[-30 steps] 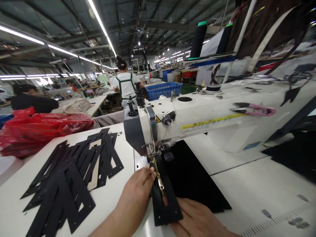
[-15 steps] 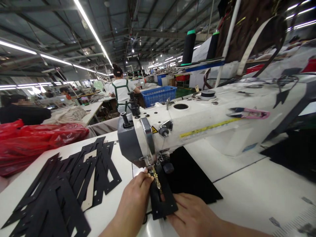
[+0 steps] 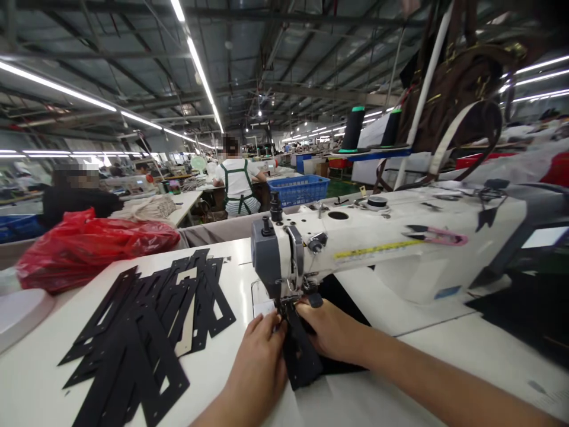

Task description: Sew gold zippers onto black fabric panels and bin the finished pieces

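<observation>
A black strip-shaped piece with a slot (image 3: 303, 359) lies under the presser foot of a white sewing machine (image 3: 382, 237), its near end toward me. My left hand (image 3: 260, 362) is closed at the piece's left edge, fingertips close to the foot. On the other side, my right hand (image 3: 333, 332) is closed at the piece's right edge, up by the foot; its fingertips are partly hidden by the machine. Black material (image 3: 344, 296) lies flat beneath and behind the right hand. A pile of slotted black pieces (image 3: 133, 356) is left of my hands.
A red plastic bag (image 3: 98, 252) sits at the table's far left. Pink-handled thread snips (image 3: 440, 236) rest on the machine arm, with black thread cones (image 3: 353, 130) behind. Beyond the table are a blue basket (image 3: 293, 191) and a person in white (image 3: 239, 185).
My right hand has moved forward from the piece's near end to beside the presser foot. A gold zipper-like strip seen on the piece is no longer visible. The view has shifted left.
</observation>
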{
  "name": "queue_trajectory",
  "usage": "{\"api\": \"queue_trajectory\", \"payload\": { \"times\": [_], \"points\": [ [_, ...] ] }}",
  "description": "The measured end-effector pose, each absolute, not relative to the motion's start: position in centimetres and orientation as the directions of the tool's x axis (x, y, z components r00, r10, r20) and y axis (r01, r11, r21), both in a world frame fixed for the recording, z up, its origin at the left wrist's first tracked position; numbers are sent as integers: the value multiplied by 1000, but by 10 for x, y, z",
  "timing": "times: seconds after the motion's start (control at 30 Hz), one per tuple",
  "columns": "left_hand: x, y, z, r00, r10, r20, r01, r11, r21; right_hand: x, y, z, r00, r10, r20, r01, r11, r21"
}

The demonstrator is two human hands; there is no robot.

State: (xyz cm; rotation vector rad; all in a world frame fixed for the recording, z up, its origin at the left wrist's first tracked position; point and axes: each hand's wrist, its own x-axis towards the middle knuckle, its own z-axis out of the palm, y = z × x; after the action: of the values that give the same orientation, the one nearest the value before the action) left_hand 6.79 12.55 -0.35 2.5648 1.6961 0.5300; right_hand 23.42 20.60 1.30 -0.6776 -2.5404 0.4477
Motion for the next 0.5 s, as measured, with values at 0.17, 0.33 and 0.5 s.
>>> {"api": "queue_trajectory", "payload": {
  "times": [0.17, 0.33, 0.5],
  "points": [
    [70, 124, -10, 342, 857, 387, 869, -444, 216, 234, 216, 6, -728, 583, 360, 431, 798, -421],
    [72, 123, -11, 375, 828, 416, 862, -477, 171, 233, 215, -6, -624, 692, 362, 519, 714, -469],
    [72, 126, -6, 403, 828, 389, 861, -488, 146, 230, 219, -15, -545, 789, 283, 605, 604, -520]
  ]
}}
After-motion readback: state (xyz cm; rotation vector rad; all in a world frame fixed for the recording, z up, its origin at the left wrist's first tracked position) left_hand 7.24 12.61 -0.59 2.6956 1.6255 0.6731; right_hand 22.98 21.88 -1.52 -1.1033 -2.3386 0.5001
